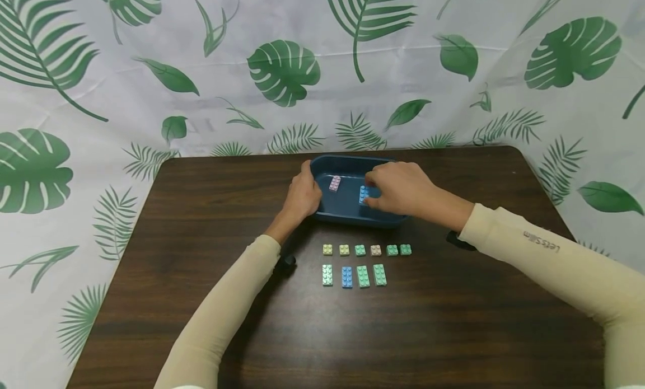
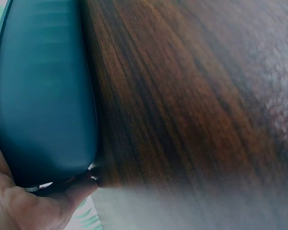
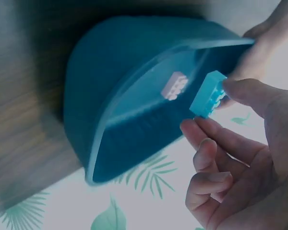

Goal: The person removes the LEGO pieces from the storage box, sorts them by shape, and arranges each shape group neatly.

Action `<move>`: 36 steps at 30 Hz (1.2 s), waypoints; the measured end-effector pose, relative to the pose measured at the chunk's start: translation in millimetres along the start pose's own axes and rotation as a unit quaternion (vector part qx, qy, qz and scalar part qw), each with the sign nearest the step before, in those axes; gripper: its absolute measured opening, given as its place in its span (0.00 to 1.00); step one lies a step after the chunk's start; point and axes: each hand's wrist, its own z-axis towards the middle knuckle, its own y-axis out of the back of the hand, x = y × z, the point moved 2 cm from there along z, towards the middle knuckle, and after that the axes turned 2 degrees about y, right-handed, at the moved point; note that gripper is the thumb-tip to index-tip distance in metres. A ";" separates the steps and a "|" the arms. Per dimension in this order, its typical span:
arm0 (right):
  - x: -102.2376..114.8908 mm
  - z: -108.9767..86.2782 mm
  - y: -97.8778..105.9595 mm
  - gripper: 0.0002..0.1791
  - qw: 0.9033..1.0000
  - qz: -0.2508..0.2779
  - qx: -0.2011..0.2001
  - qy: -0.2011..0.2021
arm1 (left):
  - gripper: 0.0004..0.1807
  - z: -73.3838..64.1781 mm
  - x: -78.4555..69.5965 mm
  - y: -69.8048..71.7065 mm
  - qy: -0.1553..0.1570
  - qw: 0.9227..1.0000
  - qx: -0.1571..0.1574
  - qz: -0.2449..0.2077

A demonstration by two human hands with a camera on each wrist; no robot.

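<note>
A dark blue plastic bin (image 1: 353, 218) stands at the back of the table, seen tilted in the right wrist view. My left hand (image 1: 304, 192) grips its left end; in the left wrist view the hand (image 2: 33, 203) wraps the end of the bin (image 2: 48, 96). Over the bin's right part, my right hand (image 1: 403, 186) pinches a light blue toy brick (image 3: 209, 94) between thumb and fingertips. Its ring and little fingers are curled in the right wrist view. A pink toy brick (image 1: 335, 183) lies on the bin's floor, left of the blue one.
In front of the bin, small square bricks form a row: yellow (image 1: 327, 249), green (image 1: 360, 250) and peach (image 1: 375, 250). Nearer lies a row of longer bricks, green (image 1: 327, 275) and blue (image 1: 346, 277). A leaf-patterned cloth (image 1: 221, 92) hangs behind the dark wooden table (image 1: 403, 333).
</note>
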 end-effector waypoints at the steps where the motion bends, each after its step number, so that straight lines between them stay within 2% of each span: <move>1: 0.2 -7.5 2.2 0.24 1.000 0.003 -0.002 0.000 | 0.33 0.2 -0.2 -0.3 0.000 1.000 0.001 -0.001; 8: 3.0 -58.1 2.9 0.22 0.999 0.013 -0.036 0.017 | 0.34 1.2 -1.6 -1.8 0.005 1.000 0.003 -0.002; 12: 7.6 -83.1 -5.7 0.23 0.998 0.004 -0.061 0.030 | 0.34 2.0 -1.5 -2.9 0.005 1.000 -0.003 -0.006; 17: 13.6 -105.5 -24.3 0.23 0.996 -0.010 -0.064 0.065 | 0.34 2.1 -1.1 -2.3 0.009 1.000 -0.004 -0.005; 21: 12.9 -116.7 -39.6 0.23 0.994 -0.017 -0.065 0.090 | 0.34 2.4 -0.2 -2.6 0.008 1.000 -0.001 -0.005; 28: 11.7 -124.6 -60.5 0.24 0.991 -0.023 -0.067 0.118 | 0.34 3.9 -1.2 -0.9 0.009 1.000 -0.003 0.001; 36: 12.7 -127.7 -78.0 0.24 0.990 -0.013 -0.057 0.127 | 0.34 2.0 -1.1 -1.9 0.010 1.000 0.003 0.004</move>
